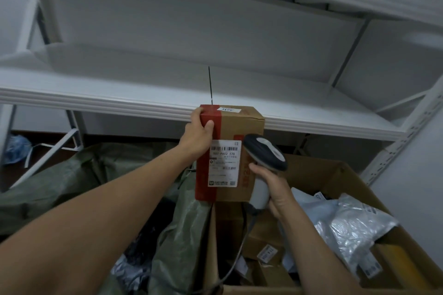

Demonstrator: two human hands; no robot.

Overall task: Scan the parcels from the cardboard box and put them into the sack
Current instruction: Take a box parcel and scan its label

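Note:
My left hand (197, 135) grips the upper left edge of a brown carton parcel (242, 124) with red tape, held upright above the gap between sack and box. Its white shipping label (224, 163) faces me. My right hand (272, 187) grips the handle of a corded barcode scanner (265, 152), whose dark head sits just right of the label, close to the parcel's front. The open cardboard box (335, 175) lies at lower right with several parcels inside. The green sack (72, 175) spreads at lower left, its mouth below the held parcel.
A white metal shelf (119, 100) runs across just behind the held parcel, with a slotted upright (405, 136) at right. Silver and white poly mailers (354, 223) and small cartons (266, 246) fill the box. A blue bag (16, 148) lies on the floor at far left.

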